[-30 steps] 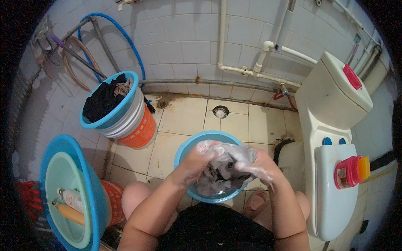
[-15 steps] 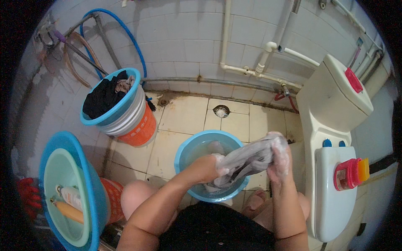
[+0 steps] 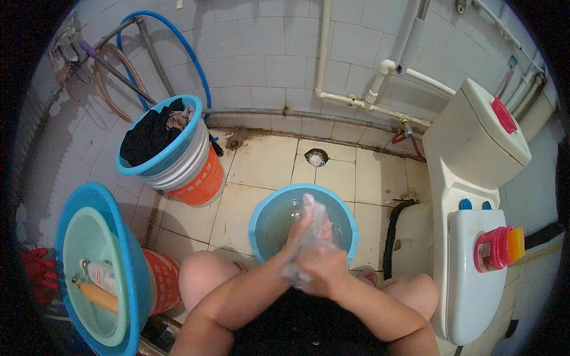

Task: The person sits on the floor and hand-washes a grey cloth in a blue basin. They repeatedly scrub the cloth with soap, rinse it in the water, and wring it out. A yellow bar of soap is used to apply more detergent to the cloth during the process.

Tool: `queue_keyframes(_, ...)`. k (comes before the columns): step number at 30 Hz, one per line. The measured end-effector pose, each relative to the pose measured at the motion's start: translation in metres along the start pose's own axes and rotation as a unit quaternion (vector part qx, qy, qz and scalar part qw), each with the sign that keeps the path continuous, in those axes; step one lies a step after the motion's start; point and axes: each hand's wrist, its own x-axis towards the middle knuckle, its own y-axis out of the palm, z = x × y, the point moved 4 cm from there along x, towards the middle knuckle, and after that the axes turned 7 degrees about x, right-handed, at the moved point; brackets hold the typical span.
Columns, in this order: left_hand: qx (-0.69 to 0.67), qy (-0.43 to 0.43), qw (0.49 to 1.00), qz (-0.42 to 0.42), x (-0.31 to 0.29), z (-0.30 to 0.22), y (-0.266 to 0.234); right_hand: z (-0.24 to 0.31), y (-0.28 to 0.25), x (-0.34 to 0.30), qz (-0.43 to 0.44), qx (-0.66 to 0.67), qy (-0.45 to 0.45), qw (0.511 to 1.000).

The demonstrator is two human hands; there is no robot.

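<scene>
Over a light blue basin [image 3: 255, 236] of cloudy water, both my hands are close together on a wet, soapy grey cloth [image 3: 312, 232]. My left hand [image 3: 300, 224] points away from me, with the cloth bunched against its palm side. Closer to my body, my right hand [image 3: 323, 266] is closed in a fist around a bunched part of the cloth. Foam coats the cloth and fingers, and motion blurs their edges. The lower end of the cloth hangs partly hidden behind my hands.
At the left stands a blue basin [image 3: 135, 261] holding a pale green basin [image 3: 72, 228] with bottles inside. Farther back, a white bucket [image 3: 205, 142] bears a basin of dark clothes [image 3: 148, 133]. A toilet [image 3: 475, 285] with a pink jar [image 3: 493, 248] is at the right.
My right hand has come left and toward my body, meeting the left. The cloth, earlier stretched out between both hands to the right, is now bunched over the basin's middle.
</scene>
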Motion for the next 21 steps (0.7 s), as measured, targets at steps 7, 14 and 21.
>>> queue_keyframes(7,-0.19,-0.038,0.981,0.014,-0.001,0.014,0.047,-0.04,-0.007,0.013,-0.138,-0.065,0.093,0.984)
queue_keyframes(14,-0.167,-0.04,0.983,-0.059,-0.01,0.024,0.03,-0.069,-0.013,0.012,-0.115,-0.043,0.206,0.971)
queue_keyframes(21,-0.118,0.041,0.985,-0.121,-0.019,-0.033,0.028,-0.108,-0.029,0.005,-0.252,0.376,0.394,0.8)
